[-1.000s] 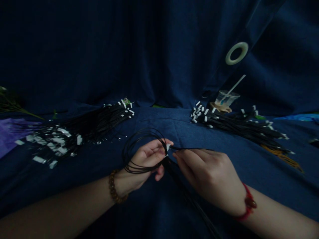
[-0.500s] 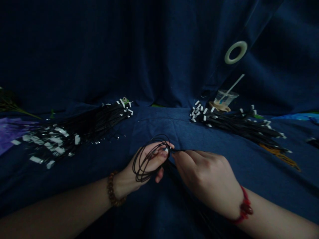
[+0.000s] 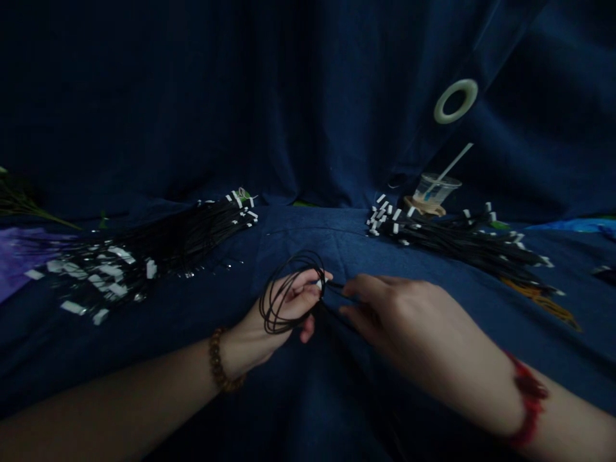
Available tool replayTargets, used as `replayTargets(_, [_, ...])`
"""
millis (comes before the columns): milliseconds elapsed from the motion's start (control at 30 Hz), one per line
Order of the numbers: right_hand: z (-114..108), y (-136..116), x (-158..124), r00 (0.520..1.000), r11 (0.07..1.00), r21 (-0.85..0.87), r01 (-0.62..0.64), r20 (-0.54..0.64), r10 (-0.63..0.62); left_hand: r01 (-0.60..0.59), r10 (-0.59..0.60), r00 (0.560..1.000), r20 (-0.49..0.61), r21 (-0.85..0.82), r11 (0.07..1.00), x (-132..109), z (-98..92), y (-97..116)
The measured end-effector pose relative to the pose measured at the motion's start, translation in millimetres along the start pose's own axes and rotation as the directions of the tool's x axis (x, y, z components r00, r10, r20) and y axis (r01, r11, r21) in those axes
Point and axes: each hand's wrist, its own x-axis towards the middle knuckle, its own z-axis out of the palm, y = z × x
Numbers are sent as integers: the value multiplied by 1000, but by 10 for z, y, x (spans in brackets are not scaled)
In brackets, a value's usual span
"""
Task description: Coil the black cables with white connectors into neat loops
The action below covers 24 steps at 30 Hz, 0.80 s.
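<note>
My left hand is closed around a coil of thin black cable, whose loops hang over the fingers and palm. A small white end piece shows at the fingertips. Just to the right, my right hand has its fingers curled at the dark strands running from the coil. Its thumb and index tips look slightly parted, with the strands passing in between; motion blurs the grip. More dark strands hang below the hands and fade into shadow.
On the blue cloth, bundles of black cables with white tags lie at left and right. Behind the right bundle stands a clear cup with a stick. A pale ring is against the curtain. Purple material lies far left.
My right hand has shifted right, away from the coil, and its thumb and index tips have parted a little. The left hand and coil have risen slightly.
</note>
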Motion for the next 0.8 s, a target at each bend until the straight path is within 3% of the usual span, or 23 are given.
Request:
replayTargets(67, [-141,51,-54,999,999,42,-34,20,34,-2,1,1000,-28,-41,999,6,-5,16])
replayTargets(133, [-216,64,-154,999,996,80,36,12,-37,-1,-2,999,-54,-55,998,10,-2,28])
replayTargets(233, [-161,-1,-319,972,972,74,224,56,-228,-6,2,996,-86,-48,999,11,15,43])
replayTargets(300, [-64,-61,-366,962,966,25,255,91,-257,-4,-1,996,-88,-61,998,10,25,49])
replayTargets(400, [44,-93,-275,960,985,57,163,220,-172,-13,10,996,-85,-41,999,7,31,48])
replayTargets(500, [74,-49,-77,935,959,280,-41,350,-62,-26,26,997,-79,-6,1000,1,31,43])
replayTargets(600, [104,-18,62,937,826,520,-217,347,27,-46,45,997,-62,-10,999,-4,32,38])
replayTargets(667, [147,-25,88,950,763,602,-235,308,50,-60,58,996,-66,-24,998,-4,32,32])
replayTargets(800, [225,-51,68,961,740,629,-241,262,90,-67,66,996,-61,-20,998,2,29,13])
